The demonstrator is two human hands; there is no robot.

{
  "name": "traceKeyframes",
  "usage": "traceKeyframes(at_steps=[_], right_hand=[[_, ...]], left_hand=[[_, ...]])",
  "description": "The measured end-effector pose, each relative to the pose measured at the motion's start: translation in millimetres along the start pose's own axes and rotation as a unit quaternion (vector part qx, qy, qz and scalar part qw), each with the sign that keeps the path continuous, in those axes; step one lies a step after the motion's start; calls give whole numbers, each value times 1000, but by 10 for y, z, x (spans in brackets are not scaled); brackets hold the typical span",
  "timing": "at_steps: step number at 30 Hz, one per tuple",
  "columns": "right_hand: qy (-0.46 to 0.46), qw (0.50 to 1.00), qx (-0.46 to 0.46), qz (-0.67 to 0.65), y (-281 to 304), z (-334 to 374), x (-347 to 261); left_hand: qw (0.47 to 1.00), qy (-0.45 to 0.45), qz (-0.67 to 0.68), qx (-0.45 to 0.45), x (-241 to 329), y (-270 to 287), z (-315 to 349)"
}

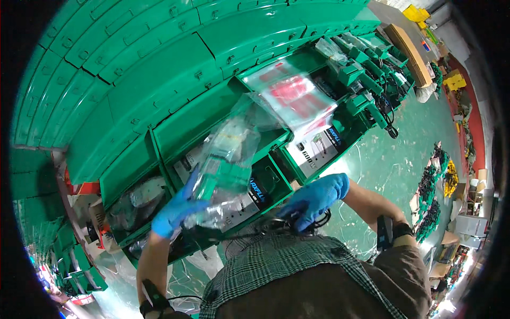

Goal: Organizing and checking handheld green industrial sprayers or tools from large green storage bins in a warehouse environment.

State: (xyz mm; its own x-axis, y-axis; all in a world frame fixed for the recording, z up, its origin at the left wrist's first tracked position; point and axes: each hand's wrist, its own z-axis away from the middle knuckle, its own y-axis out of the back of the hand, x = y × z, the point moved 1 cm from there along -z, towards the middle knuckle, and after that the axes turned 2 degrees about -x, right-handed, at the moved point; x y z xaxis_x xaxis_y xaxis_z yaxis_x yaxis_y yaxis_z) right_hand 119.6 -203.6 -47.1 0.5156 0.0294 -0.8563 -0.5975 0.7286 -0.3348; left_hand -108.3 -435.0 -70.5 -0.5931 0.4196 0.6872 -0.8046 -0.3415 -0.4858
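Observation:
My left hand (178, 210), in a blue glove, grips the side of a clear plastic bag (234, 139) with a green tool body (226, 174) inside; the tool's exact kind is hidden by the wrinkled plastic. The bag is held over an open green metal case (186, 135) with printed sheets (236, 212) in it. My right hand (317, 199), also blue-gloved, is closed around a black cable (319, 222) close to my checked apron. Ahead of that hand, a printed leaflet (313, 151) lies in another open case.
Stacked green metal cases (159, 58) line the far side. Flat clear bags with red print (292, 90) lie across the open cases. Several green corded power tools (366, 80) are piled at the right, beside a long cardboard piece (409, 56). Another bagged item (146, 194) sits in the left case.

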Motion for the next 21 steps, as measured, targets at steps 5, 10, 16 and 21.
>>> traceKeyframes(at_steps=[5, 10, 16, 21], right_hand=[[17, 918, 266, 294, 388, -173, -296], [77, 629, 433, 641, 691, -931, -228], [189, 607, 417, 649, 887, -1409, 350], [129, 625, 382, 669, 912, -1412, 224]], left_hand=[[863, -171, -475, -12, -133, 696, -770], [439, -172, -854, 219, -113, 910, -948], [496, 17, -834, 242, -236, 1290, -1141], [547, 14, -789, 280, -119, 1118, -1112]])
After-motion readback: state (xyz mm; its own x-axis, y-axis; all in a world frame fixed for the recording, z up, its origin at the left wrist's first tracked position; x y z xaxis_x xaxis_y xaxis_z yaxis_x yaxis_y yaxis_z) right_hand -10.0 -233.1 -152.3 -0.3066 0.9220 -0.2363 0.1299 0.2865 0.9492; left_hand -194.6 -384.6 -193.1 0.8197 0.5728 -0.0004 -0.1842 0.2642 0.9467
